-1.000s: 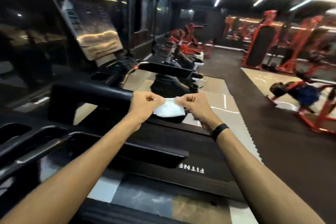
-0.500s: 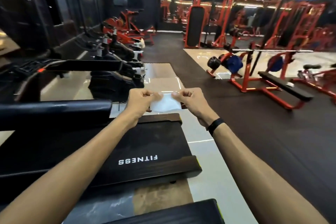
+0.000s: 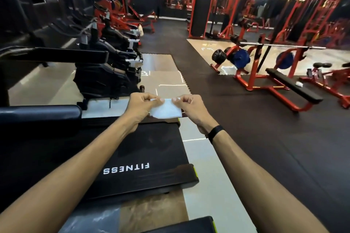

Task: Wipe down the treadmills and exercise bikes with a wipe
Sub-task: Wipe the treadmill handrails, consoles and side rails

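Both hands — left hand [image 3: 143, 104], right hand [image 3: 191, 107] — pinch the wipe [image 3: 165, 111], readying it; next it must press onto the treadmill [image 3: 132, 157].

The wipe [image 3: 165, 110] hangs between the left hand [image 3: 143, 105] and right hand [image 3: 191, 108], above the far end of the treadmill [image 3: 132, 157]. Exercise bikes [image 3: 106, 73] stand beyond it to the left; a weight bench [image 3: 291, 85] stands well apart to the right.
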